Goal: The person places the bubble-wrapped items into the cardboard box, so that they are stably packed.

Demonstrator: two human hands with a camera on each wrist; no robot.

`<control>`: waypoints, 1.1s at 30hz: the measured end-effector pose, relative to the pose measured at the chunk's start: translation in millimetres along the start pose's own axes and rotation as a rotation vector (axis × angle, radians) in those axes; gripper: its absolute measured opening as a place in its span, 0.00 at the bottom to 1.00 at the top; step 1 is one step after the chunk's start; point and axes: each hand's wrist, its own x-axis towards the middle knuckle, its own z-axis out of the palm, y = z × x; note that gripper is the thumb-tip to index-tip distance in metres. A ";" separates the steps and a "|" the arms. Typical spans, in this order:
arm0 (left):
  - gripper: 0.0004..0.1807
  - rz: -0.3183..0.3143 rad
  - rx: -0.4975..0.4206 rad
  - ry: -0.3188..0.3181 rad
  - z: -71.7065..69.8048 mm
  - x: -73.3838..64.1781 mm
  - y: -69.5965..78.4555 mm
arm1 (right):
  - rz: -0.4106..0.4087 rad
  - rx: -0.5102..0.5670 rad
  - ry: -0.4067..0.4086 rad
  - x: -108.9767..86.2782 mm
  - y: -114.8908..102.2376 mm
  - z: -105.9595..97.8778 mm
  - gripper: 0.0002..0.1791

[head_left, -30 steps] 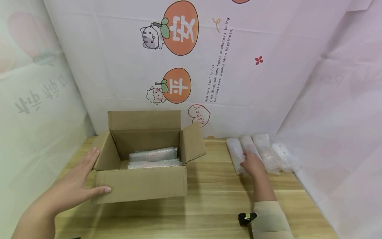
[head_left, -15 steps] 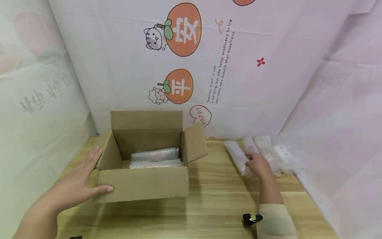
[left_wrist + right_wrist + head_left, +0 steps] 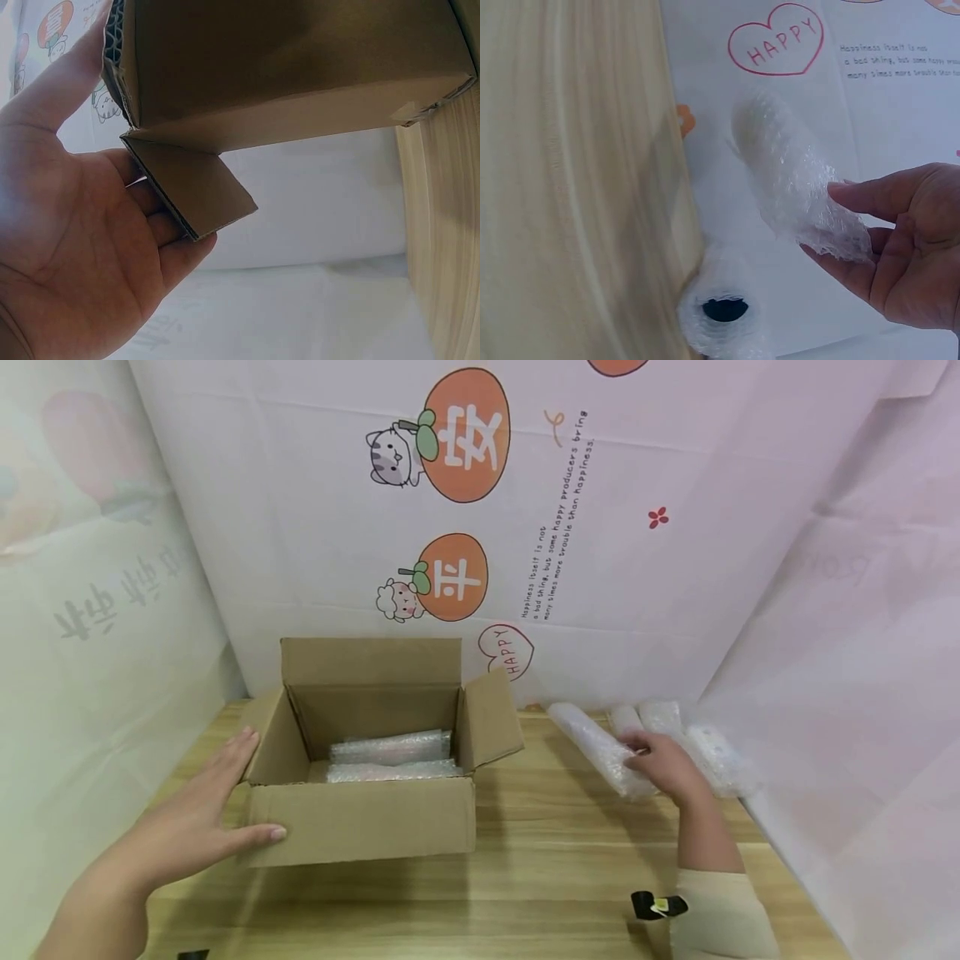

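Note:
My right hand [image 3: 671, 768] pinches one end of a long bubble-wrapped roll [image 3: 588, 739] at the back right of the table. Seen from the right wrist, the thumb lies on one side of the clear wrap [image 3: 787, 172] and the fingers on the other. The roll slants, its far end toward the back wall. What is inside the wrap is hidden. My left hand [image 3: 176, 827] rests at the near left corner of an open cardboard box [image 3: 360, 827], thumb on the front flap. In the left wrist view its fingers pass behind the side flap [image 3: 195, 187].
Two bubble-wrapped packages [image 3: 393, 747] lie side by side inside the box. Several more wrapped pieces [image 3: 716, 756] are by the right wall, one with a dark round opening [image 3: 725, 310] at its end. Printed white sheets [image 3: 322, 527] enclose the wooden table [image 3: 540, 877].
My right hand has drawn the wrapped roll away from the row beside it, tilting it with its near end to the right. The left hand stays at the box corner.

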 end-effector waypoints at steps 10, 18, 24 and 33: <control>0.66 0.006 0.003 -0.008 -1.0 1.5 1.5 | -0.030 0.048 -0.036 -8.9 -28.4 -26.2 0.24; 0.65 0.001 0.001 -0.010 -0.2 1.7 0.2 | -0.076 0.052 -0.049 -6.2 -45.2 -45.6 0.22; 0.65 0.004 -0.006 -0.002 1.1 0.6 -0.5 | -0.101 0.038 -0.046 -6.0 -66.9 -60.5 0.23; 0.65 0.009 -0.019 -0.002 0.8 0.5 -1.0 | -0.214 0.015 0.008 -0.8 -104.5 -74.4 0.19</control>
